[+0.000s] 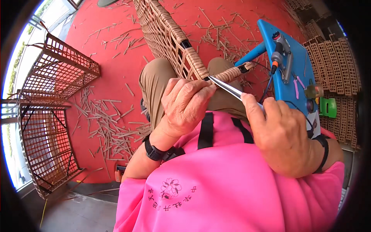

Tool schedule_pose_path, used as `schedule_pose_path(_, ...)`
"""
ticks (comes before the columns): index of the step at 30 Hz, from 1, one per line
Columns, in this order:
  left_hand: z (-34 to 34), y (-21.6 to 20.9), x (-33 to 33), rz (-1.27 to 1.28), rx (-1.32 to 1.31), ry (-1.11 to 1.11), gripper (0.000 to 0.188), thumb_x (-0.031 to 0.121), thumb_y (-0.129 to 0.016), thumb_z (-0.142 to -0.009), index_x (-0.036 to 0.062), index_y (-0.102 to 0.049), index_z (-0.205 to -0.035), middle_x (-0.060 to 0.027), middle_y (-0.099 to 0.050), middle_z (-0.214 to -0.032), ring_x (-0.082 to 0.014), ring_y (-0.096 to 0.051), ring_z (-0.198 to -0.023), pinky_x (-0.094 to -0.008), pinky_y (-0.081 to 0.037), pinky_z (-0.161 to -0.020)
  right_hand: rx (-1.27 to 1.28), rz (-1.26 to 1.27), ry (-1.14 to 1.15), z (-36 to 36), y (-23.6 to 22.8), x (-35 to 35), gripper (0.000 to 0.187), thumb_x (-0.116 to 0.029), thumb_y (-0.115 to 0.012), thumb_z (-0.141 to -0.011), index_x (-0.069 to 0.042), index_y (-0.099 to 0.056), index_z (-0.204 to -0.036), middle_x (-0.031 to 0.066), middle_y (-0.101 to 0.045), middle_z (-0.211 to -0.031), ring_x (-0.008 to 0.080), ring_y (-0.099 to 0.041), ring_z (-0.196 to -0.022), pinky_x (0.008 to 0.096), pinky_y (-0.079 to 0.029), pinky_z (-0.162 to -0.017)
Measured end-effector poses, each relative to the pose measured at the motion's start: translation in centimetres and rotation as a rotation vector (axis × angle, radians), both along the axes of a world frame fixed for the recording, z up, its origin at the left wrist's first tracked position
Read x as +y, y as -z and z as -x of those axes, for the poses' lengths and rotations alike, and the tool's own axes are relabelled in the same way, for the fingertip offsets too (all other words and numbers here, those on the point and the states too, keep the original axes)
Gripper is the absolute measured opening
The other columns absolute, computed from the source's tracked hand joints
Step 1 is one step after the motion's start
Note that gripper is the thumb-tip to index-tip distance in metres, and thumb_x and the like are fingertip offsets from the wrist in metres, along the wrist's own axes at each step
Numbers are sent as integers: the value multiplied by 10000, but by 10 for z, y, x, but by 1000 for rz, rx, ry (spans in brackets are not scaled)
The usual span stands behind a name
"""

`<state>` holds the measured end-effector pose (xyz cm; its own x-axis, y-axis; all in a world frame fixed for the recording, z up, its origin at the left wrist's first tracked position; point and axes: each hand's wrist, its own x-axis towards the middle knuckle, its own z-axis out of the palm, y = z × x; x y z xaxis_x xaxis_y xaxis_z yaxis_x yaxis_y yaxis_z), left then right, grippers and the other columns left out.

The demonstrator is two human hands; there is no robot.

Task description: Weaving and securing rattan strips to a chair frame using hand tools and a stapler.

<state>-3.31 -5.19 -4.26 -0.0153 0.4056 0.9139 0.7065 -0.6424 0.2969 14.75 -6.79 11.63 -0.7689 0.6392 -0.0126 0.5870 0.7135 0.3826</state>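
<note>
The woven piece [160, 36], light brown openwork with a wrapped rim, lies over the person's lap, its longer side running away past the left knee. Two wrapped lengths of rim meet near the hands, and black core shows through gaps in the wrapping. At that corner is the tip of a slim, pointed metal tool [228, 89]. The left hand [188, 102] has its fingers pinched on the rim beside the tip; the right hand [284, 133] has its fingers wrapped around the tool's other end.

To the right stands a blue worktop [273, 33]. Near its left edge, toward the far end, lies a grey-and-orange corded tool [276, 58], just beside a metal hand tool [288, 67]. A pink-handled tool [296, 88] lies nearer the person, and a jar [313, 91] stands at the right edge.

Cut strips [110, 133] litter the red floor [116, 69]. Woven racks [54, 73] stand left; woven panels [336, 63] are stacked right.
</note>
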Motion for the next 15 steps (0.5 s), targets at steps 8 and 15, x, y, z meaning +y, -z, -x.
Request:
schedule_pose_path(8,2,-4,-2,22,-32,17,241,-56,-741,-679,47,-677,-887,-62,-664,-849,-206,-615,-706,-315,-447,-628,-21,-100,-12,4,23,-8,393,-17,-597,-821,14,-604,-1213,51,-465,-745,184,-546,-630,316,-451,-484)
schedule_pose_path(15,3,3,2,31,-77,9,241,-57,-725,-687,50,-667,-894,-70,-651,-837,-219,-602,-712,-330,-444,-640,305,-116,-53,-12,67,6,355,-70,-603,-847,-17,-605,-1198,56,-496,-718,189,-586,-631,307,-508,-474)
